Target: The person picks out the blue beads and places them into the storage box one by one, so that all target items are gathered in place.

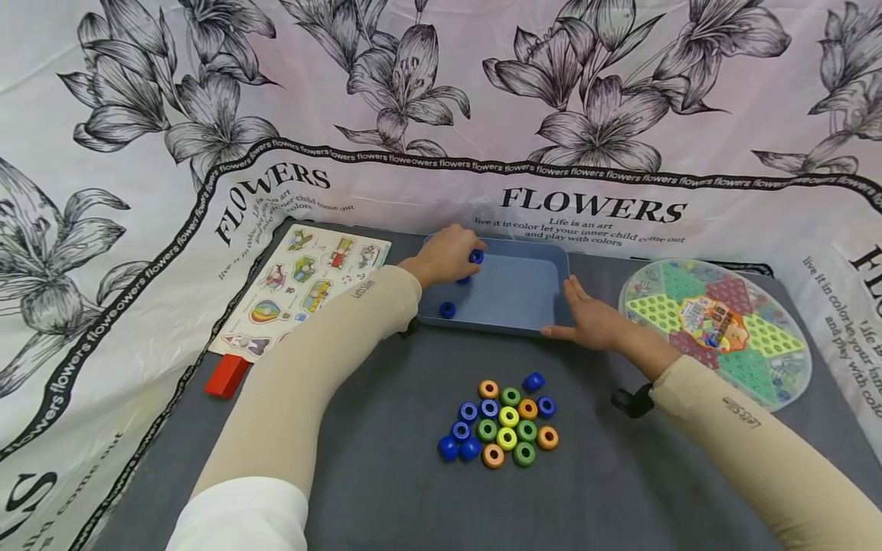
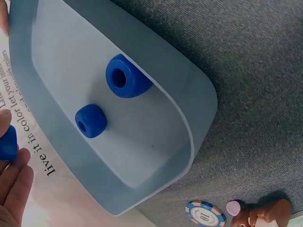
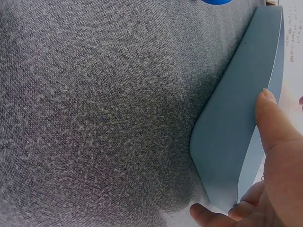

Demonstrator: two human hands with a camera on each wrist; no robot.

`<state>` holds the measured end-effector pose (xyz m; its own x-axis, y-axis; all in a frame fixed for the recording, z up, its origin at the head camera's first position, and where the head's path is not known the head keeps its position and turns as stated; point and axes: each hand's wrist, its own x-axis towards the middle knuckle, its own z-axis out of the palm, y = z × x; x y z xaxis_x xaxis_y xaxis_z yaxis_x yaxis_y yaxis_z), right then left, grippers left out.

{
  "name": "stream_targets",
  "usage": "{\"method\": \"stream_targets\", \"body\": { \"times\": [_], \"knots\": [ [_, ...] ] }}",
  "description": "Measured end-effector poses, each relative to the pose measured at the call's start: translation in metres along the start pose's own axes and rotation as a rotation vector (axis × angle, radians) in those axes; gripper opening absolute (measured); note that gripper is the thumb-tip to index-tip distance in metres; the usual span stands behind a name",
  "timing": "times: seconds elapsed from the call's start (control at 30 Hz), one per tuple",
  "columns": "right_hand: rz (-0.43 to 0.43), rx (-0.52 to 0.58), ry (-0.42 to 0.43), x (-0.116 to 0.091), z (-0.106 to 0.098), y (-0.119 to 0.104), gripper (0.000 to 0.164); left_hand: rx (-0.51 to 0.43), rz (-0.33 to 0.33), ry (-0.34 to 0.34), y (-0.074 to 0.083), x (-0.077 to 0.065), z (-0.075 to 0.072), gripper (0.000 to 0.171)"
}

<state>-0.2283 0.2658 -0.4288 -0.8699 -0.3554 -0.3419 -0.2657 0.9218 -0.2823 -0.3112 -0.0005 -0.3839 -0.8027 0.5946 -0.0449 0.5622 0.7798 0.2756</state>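
My left hand [image 1: 446, 256] pinches a blue bead [image 1: 476, 256] between thumb and fingers above the left part of a blue-grey tray [image 1: 530, 287]. In the left wrist view, the held bead [image 2: 7, 144] shows at the left edge. Two more blue beads lie inside the tray: one bead [image 2: 125, 76] by the near wall and another [image 2: 91, 121] farther in. My right hand [image 1: 592, 315] touches the tray's near right corner, fingers extended along the side. In the right wrist view its thumb [image 3: 274, 120] rests at the rim of the tray [image 3: 232, 113].
Loose beads [image 1: 507, 416] in blue, green, yellow and orange cluster on the grey cloth in front of the tray. A picture puzzle board [image 1: 279, 268] and red block [image 1: 227, 376] lie left. A round Chinese checkers set [image 1: 717, 329] lies right. A flowered curtain hangs behind.
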Motion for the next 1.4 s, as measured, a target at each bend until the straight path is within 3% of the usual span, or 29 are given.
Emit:
{"method": "stream_targets", "body": {
  "times": [0.53, 0.73, 0.83, 0.93, 1.03, 1.13, 1.2, 1.27, 1.4],
  "knots": [
    [0.016, 0.004, -0.013, 0.0, 0.006, 0.001, 0.108, 0.0, 0.011, 0.001, -0.005, 0.0, 0.001, 0.04],
    [0.026, -0.009, -0.013, -0.002, 0.004, 0.001, 0.108, -0.039, 0.057, 0.049, -0.002, -0.002, -0.009, 0.041],
    [0.028, -0.009, -0.019, -0.002, 0.003, 0.0, 0.109, -0.053, 0.15, 0.052, 0.006, -0.008, -0.016, 0.039],
    [0.03, -0.011, -0.028, -0.002, 0.003, 0.0, 0.109, -0.016, 0.349, -0.031, 0.024, -0.019, -0.019, 0.036],
    [0.021, -0.025, -0.023, -0.003, 0.001, 0.0, 0.108, 0.148, 0.561, -0.175, 0.05, -0.036, -0.012, 0.03],
    [0.007, -0.035, -0.01, -0.002, 0.0, 0.0, 0.106, 0.346, 0.686, -0.328, 0.07, -0.056, 0.006, 0.026],
    [0.004, -0.036, -0.009, -0.001, 0.0, -0.001, 0.106, 0.412, 0.713, -0.385, 0.076, -0.066, 0.022, 0.023],
    [0.006, -0.037, -0.01, 0.0, 0.0, -0.002, 0.107, 0.394, 0.694, -0.41, 0.077, -0.073, 0.036, 0.024],
    [0.011, -0.039, -0.021, 0.003, 0.0, -0.004, 0.107, 0.247, 0.605, -0.335, 0.077, -0.073, 0.054, 0.029]
  ]
}}
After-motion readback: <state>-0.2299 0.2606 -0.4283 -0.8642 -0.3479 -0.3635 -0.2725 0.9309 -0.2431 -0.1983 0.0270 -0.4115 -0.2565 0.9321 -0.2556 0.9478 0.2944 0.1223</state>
